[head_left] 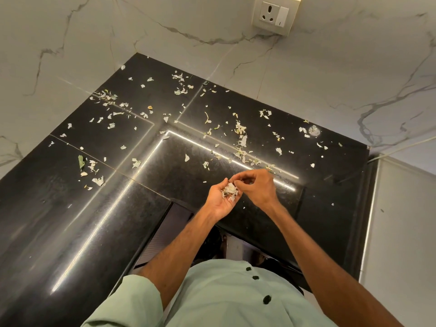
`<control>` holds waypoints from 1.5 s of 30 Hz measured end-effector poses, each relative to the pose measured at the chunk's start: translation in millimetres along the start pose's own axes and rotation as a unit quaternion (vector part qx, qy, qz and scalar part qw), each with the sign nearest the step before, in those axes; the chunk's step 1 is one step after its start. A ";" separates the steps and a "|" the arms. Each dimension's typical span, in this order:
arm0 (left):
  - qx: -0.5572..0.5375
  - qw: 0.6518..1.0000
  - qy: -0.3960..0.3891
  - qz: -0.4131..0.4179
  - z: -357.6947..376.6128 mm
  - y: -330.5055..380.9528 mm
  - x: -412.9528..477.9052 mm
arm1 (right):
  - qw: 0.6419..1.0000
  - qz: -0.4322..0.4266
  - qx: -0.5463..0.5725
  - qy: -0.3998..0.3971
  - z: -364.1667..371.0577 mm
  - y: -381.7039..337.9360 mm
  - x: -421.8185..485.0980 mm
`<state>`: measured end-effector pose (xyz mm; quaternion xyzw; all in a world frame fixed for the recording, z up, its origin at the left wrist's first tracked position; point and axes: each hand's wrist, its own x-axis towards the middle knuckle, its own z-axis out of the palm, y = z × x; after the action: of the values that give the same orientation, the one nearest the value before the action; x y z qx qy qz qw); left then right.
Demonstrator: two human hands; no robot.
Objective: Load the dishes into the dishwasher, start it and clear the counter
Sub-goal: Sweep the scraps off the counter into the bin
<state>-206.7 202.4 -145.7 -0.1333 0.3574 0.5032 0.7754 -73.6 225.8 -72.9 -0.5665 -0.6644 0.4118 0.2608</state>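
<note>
Head view: left hand (218, 201), cupped palm-up, holds a heap of scraps (230, 191); right hand (256, 188) at its 3 o'clock pinches the heap; loose scraps (240, 138) lie across the tabletop (94, 220) toward 12 o'clock.

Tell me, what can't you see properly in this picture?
1. Head view: the space under the counter is dark and partly covered by the shirt, so no dishwasher can be made out.
2. The scraps in the left hand are too small to name.
3. The right hand curls its fingers over them, hiding whether it pinches one.
4. The white panel is cut off by the right edge.
</note>
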 end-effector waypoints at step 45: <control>-0.085 0.991 -0.087 0.047 40.7 -57.9 44.1 | 0.907 0.177 -0.351 0.148 -54.1 230.8 29.5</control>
<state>-128.4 229.2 -156.0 -0.1378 0.2501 0.5775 0.7648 88.0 272.2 -242.6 -0.7845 -0.6083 0.1027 0.0632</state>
